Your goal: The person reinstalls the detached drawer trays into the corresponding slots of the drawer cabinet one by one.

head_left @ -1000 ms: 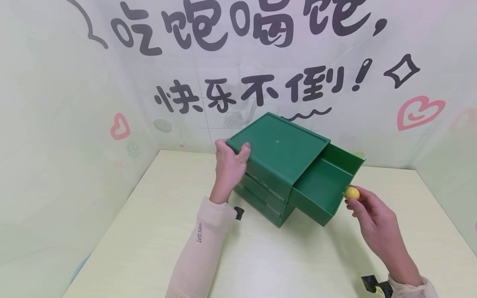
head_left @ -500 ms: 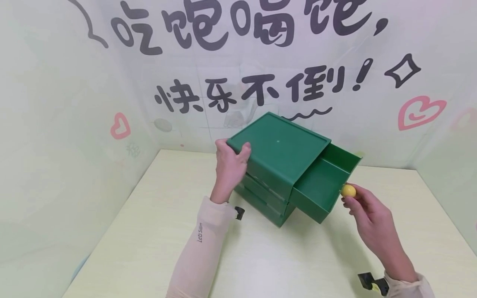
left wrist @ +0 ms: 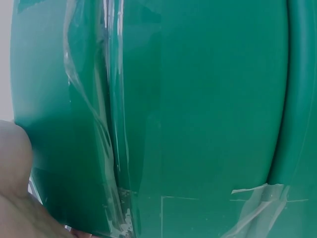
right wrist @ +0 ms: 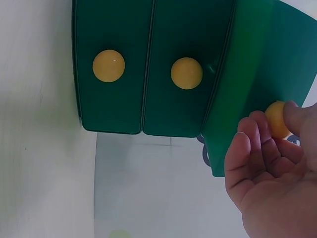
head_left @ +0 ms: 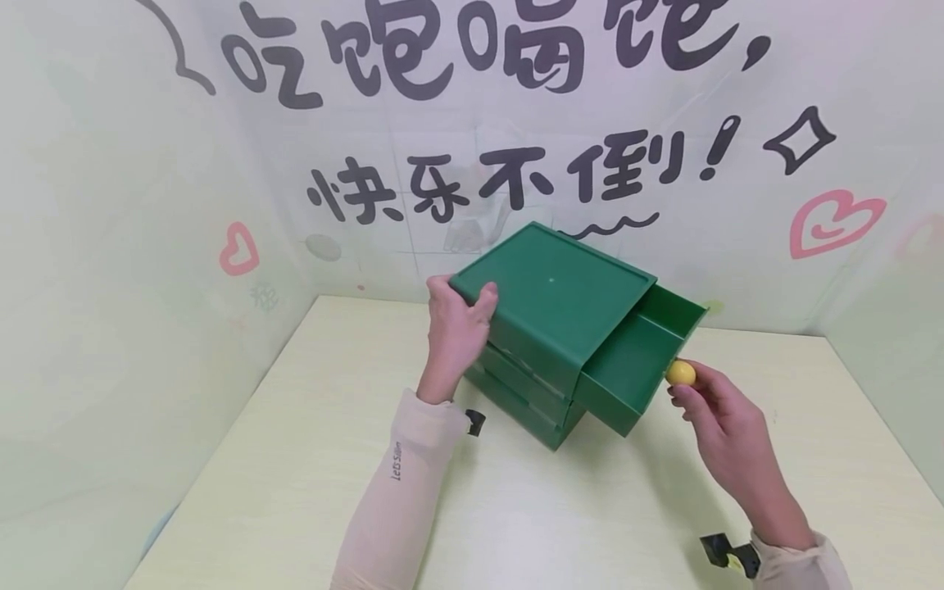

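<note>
A green plastic drawer cabinet [head_left: 553, 287] stands on the table at an angle. My left hand [head_left: 457, 332] grips its rear left corner, thumb up at the top edge; the fingers behind are hidden. The top drawer [head_left: 630, 356] is pulled partway out, with nothing inside the part that shows. At its front, my right hand [head_left: 733, 434] pinches the round yellow knob [head_left: 681, 373] between thumb and fingers. In the right wrist view, two lower drawers are closed, each with a yellow knob [right wrist: 109, 66]. Strips of clear tape [left wrist: 94, 119] run along the cabinet's side.
The pale table [head_left: 295, 492] is closed in by a back wall [head_left: 383, 270] with dark lettering and by light side walls. Small black camera mounts [head_left: 730, 557] sit at the wrists.
My right hand has moved left and slightly up with the knob, and the top drawer has slid further into the cabinet. My left hand keeps its hold on the corner.
</note>
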Available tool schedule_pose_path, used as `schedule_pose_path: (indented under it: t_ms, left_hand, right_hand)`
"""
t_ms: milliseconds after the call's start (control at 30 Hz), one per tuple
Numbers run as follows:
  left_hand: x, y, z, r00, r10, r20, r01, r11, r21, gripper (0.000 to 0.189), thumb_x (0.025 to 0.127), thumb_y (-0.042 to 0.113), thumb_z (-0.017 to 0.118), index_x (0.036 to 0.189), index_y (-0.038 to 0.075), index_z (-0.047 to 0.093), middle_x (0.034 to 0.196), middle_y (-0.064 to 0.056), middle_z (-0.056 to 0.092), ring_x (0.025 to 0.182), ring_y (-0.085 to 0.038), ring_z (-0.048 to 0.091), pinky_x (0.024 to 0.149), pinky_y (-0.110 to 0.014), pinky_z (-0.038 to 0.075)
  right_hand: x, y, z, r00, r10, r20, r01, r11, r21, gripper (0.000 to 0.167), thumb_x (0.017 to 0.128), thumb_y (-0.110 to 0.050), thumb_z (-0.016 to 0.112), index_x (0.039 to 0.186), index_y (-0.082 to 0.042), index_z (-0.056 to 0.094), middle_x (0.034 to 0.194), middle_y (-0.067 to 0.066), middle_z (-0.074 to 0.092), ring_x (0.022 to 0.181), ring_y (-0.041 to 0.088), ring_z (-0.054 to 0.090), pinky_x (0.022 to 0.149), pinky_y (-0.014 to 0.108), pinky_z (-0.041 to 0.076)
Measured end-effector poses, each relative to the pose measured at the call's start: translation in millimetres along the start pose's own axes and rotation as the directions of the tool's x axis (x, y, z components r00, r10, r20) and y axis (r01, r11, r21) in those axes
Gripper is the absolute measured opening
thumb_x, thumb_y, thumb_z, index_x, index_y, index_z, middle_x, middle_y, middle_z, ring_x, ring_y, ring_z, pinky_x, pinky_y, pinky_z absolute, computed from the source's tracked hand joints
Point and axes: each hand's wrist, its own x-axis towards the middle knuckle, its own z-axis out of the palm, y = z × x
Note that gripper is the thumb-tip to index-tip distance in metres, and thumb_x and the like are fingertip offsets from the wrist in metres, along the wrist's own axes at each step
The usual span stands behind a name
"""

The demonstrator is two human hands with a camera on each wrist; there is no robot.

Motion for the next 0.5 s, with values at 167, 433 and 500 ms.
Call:
schedule_pose_path:
  t_ms: [167, 433, 500]
  left_hand:
    - [0.2, 0.0, 0.0, 1.000, -0.004, -0.004, 0.004, 1.000, 0.001, 0.059, 0.097, 0.044, 0.058, 0.131, 0.003, 0.031, 0.114, -0.018, 0.048, 0.100, -0.030, 0.050, 0.073, -0.039, 0.042]
    - [1.3, -2.0, 0.9, 1.000, 0.001, -0.003, -0.001, 1.000, -0.004, 0.059, 0.097, 0.044, 0.058, 0.131, 0.003, 0.032, 0.114, -0.017, 0.047, 0.100, -0.030, 0.050, 0.073, -0.040, 0.043]
    - [1.2, -2.0, 0.9, 1.000, -0.001, -0.004, 0.001, 1.000, -0.012, 0.059, 0.097, 0.044, 0.059, 0.131, 0.003, 0.032, 0.113, -0.017, 0.048, 0.099, -0.030, 0.050, 0.074, -0.040, 0.043]
  right_hand:
    - [1.6, -0.3, 1.7, 1.000, 0.000, 0.009, 0.000, 1.000, 0.002, 0.035, 0.096, 0.005, 0.062, 0.131, 0.005, 0.059, 0.102, -0.021, 0.061, 0.086, -0.009, 0.059, 0.076, 0.004, 0.049]
    - [2.7, -0.5, 4.6, 1.000, 0.020, 0.011, -0.020, 1.000, -0.017, 0.034, 0.098, 0.003, 0.061, 0.131, 0.005, 0.058, 0.101, -0.021, 0.060, 0.086, -0.010, 0.059, 0.075, 0.004, 0.049]
    - [3.0, -0.6, 5.7, 1.000, 0.026, 0.010, -0.025, 0.999, -0.022, 0.034, 0.098, 0.002, 0.061, 0.131, 0.005, 0.058, 0.101, -0.021, 0.060, 0.086, -0.010, 0.058, 0.075, 0.004, 0.049]
